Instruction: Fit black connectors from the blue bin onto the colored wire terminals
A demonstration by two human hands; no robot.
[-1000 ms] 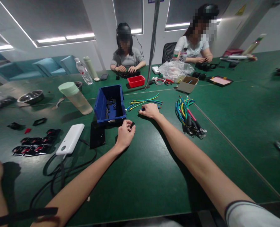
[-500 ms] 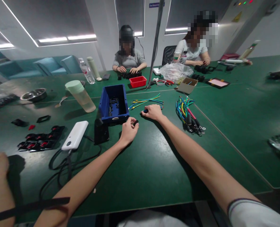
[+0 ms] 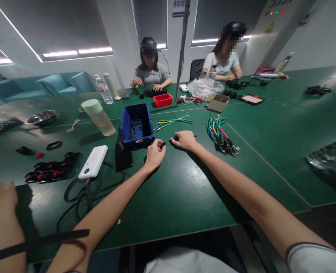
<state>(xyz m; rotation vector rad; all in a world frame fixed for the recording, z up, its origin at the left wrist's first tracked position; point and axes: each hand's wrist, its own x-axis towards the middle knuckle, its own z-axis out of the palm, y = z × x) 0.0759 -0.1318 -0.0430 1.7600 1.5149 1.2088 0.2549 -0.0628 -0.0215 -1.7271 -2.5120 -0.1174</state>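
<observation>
Head view: the left hand (image 3: 155,155) pinches a stubby black piece (image 3: 163,145); the right hand (image 3: 185,140), a slim blue wire (image 3: 175,138), probably light, springy, best held near its tip.

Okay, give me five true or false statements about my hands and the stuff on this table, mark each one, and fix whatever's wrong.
1. Your left hand holds a small black piece. True.
2. Your right hand is empty. False: it holds a thin blue wire.
3. The bundle of multicoloured cables with metal ring ends lies to the right of your right hand. True.
4. The red rectangular plastic tray stands inside the deep blue plastic bin. False: the tray stands on the green table, beyond the bin and apart from it.
5. The flat white rectangular device lies to the left of your left hand. True.
</observation>
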